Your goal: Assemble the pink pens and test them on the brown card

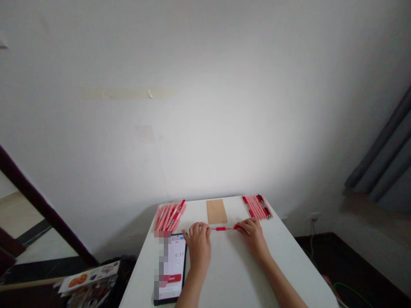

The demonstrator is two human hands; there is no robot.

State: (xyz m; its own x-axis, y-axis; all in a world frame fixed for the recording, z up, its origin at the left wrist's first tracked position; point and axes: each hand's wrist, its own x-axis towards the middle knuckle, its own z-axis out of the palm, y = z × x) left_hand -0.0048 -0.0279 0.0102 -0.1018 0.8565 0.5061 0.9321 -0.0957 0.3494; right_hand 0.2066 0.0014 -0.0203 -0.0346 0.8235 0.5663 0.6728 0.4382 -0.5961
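Note:
A slim pen (221, 229) with a red grip section and a pale barrel lies crosswise between my hands, close above the white table or resting on it. Its left end is pinched by the thumb and fingertips of my left hand (199, 243). The fingers of my right hand (253, 235) close on the red part at the other end, covering some of it. Just beyond the pen is a tan rectangular card or notebook (216, 211), lying flat.
On the white table (231, 269), pink and red pens (168, 217) lie in a loose pile at left. A neater row of pink, red and black pens (257, 207) sits at right. A phone (175, 267) lies by my left forearm. A wall (224, 107) rises behind.

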